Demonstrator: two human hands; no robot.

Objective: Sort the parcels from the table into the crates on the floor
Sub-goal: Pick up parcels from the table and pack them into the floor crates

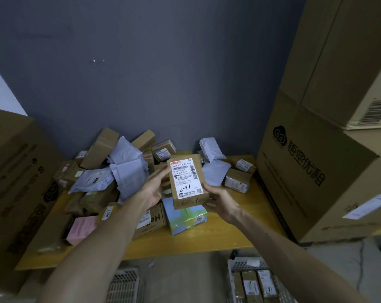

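Nearest, on the floor, are two white crates. The left crate shows only its mesh, and the right crate already holds some boxes. Above the desk both hands grip one small cardboard parcel, label up. The left hand is curled on its left edge, the right hand on its near right corner. It seems light and stiff, so the side edges are a safe hold. Farther away lies the pile of parcels.

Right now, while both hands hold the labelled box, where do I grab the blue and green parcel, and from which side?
Probably grip the blue and green parcel by its near end, from the front right: that end faces the table edge with bare top beside it, while a brown box crowds its left.
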